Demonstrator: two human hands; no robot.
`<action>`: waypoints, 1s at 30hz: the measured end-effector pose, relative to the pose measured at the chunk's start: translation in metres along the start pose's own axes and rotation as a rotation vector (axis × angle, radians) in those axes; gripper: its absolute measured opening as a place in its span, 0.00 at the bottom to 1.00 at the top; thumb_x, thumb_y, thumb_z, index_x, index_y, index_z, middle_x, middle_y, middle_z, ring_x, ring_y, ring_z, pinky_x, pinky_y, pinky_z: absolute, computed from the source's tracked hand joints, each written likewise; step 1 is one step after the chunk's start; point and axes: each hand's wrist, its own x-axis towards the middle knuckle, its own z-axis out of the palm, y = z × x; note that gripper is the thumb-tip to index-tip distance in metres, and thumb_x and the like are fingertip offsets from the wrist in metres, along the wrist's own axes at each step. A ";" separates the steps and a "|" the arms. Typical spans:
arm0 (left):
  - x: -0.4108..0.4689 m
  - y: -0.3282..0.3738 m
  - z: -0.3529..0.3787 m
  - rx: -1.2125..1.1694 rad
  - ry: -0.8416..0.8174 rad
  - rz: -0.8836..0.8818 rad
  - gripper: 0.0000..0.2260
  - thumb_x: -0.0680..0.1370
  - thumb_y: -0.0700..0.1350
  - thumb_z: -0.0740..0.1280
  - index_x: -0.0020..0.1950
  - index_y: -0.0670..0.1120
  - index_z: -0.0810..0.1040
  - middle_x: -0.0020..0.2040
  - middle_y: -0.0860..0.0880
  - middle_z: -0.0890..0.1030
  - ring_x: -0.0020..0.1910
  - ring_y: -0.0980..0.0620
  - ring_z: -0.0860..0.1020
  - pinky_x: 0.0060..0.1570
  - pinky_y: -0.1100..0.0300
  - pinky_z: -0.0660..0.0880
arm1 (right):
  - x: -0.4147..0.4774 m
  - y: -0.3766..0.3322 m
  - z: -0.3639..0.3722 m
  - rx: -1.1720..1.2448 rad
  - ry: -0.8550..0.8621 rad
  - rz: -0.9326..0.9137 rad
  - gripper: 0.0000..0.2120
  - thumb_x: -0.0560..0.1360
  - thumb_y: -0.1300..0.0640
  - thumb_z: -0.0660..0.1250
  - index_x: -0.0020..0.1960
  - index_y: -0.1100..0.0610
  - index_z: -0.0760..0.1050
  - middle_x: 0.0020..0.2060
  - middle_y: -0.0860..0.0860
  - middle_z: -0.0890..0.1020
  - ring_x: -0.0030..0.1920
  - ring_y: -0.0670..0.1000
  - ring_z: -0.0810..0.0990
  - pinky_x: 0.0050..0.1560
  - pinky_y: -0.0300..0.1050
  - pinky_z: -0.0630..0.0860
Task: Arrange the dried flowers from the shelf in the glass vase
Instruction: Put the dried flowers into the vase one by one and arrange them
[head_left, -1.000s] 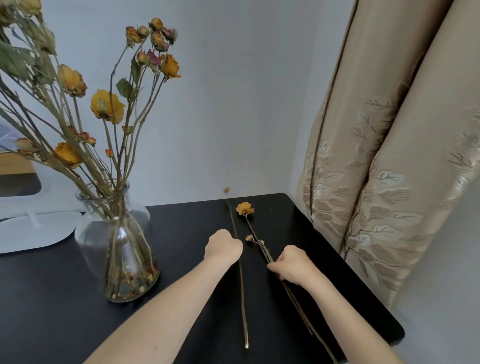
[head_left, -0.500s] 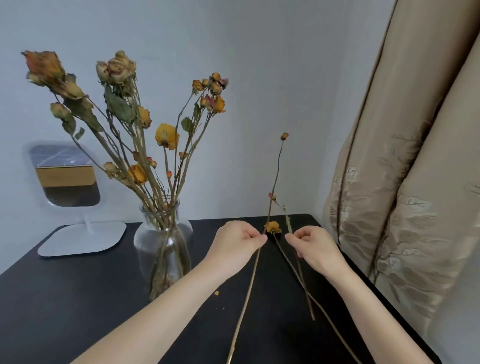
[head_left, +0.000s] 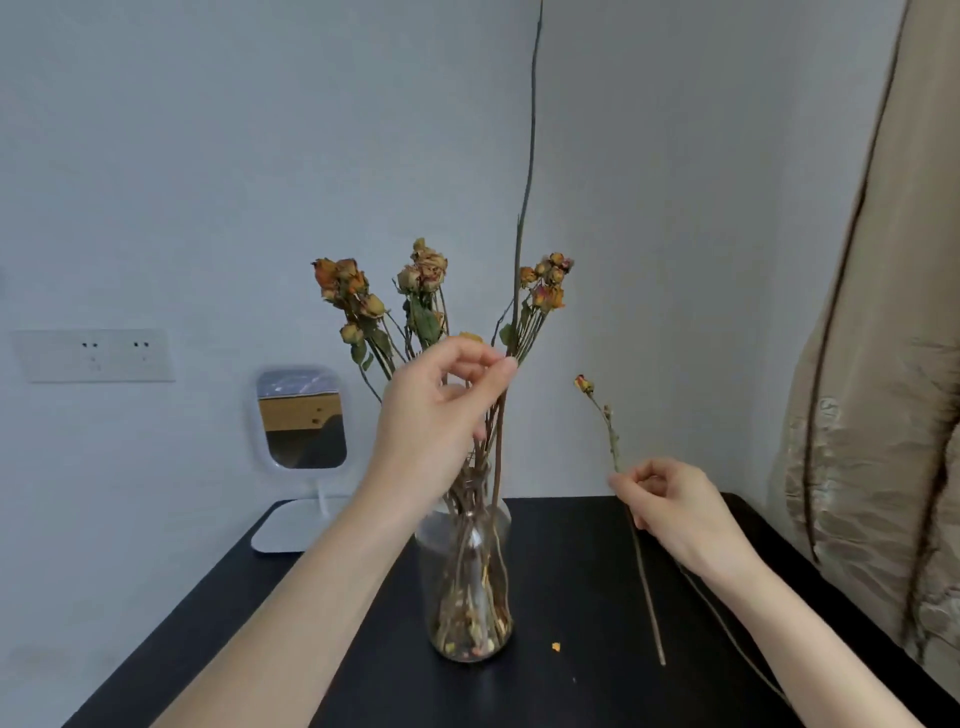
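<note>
Where the fingers (head_left: 506, 370) of the left hand (head_left: 436, 415) close together, thumb against forefinger, they pinch one long stem (head_left: 529, 156).

- Long stem: bare, near upright, running above the fingers past the top of the frame. Below them it slants down to the neck of the glass vase (head_left: 467, 571); how far it goes inside cannot be told.
- Glass vase: clear, narrow-necked, standing on the bench (head_left: 571, 582) directly beneath the left fingers, with loose petals and debris at its bottom.
- Dried flowers (head_left: 431, 280): orange, pink and buff heads on thin stalks, already in the vase, fanning out above and to either side of the left fingers.
- Right hand (head_left: 675, 506): fingers curled and clamped on a budded stem (head_left: 613, 441), well apart from the vase and to its right.
- Budded stem: one small orange-red bud at the tip, above the right fingers. The lower end hangs below them towards the bench (whether it touches cannot be told).
- Second thin stem (head_left: 727, 623): trails out below the right wrist; whether the fingers hold it cannot be told.
- Orange crumb (head_left: 556, 647): on the bench between vase and budded stem.
- Mirror (head_left: 301, 421): on a white foot, beyond the left hand.
- Wall socket (head_left: 93, 356): farther left.
- Curtain (head_left: 883, 364): beige, patterned, right of the right hand.
</note>
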 end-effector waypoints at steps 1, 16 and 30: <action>0.004 0.004 -0.005 0.012 0.025 0.030 0.03 0.74 0.48 0.68 0.45 0.50 0.79 0.30 0.60 0.77 0.22 0.61 0.72 0.27 0.72 0.70 | -0.001 -0.002 0.002 0.008 -0.008 -0.005 0.11 0.75 0.51 0.67 0.38 0.57 0.75 0.22 0.48 0.74 0.21 0.39 0.70 0.33 0.37 0.68; 0.043 0.006 -0.013 0.169 0.193 0.135 0.02 0.78 0.45 0.64 0.46 0.47 0.75 0.36 0.55 0.80 0.24 0.61 0.76 0.31 0.75 0.72 | -0.005 -0.019 0.013 0.008 -0.080 -0.050 0.10 0.76 0.52 0.65 0.42 0.58 0.75 0.25 0.49 0.75 0.25 0.42 0.71 0.34 0.34 0.67; 0.018 -0.033 -0.003 0.538 0.177 0.077 0.06 0.78 0.48 0.63 0.48 0.47 0.77 0.27 0.54 0.77 0.25 0.58 0.75 0.33 0.67 0.71 | -0.006 -0.014 0.021 0.013 -0.088 -0.070 0.09 0.76 0.52 0.65 0.42 0.58 0.75 0.23 0.47 0.73 0.22 0.39 0.70 0.34 0.34 0.68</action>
